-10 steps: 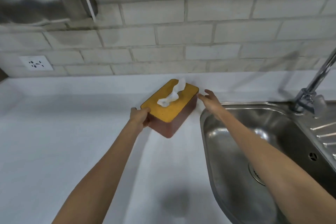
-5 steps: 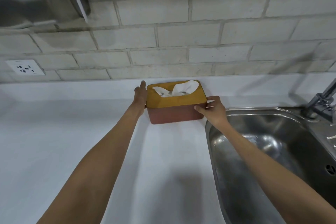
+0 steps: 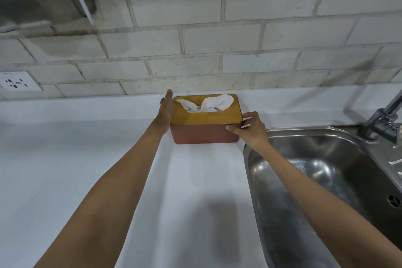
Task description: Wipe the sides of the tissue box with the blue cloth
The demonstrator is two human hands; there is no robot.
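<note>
Reddish-brown tissue box with yellow wooden lid (image 3: 205,135) on white counter (image 3: 65,159): left hand (image 3: 166,111) flat, open against its side; right hand (image 3: 250,129) gripping other end.

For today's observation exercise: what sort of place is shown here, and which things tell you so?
Most likely a kitchen: a steel sink with a tap set into a white countertop, backed by a tiled wall.
</note>
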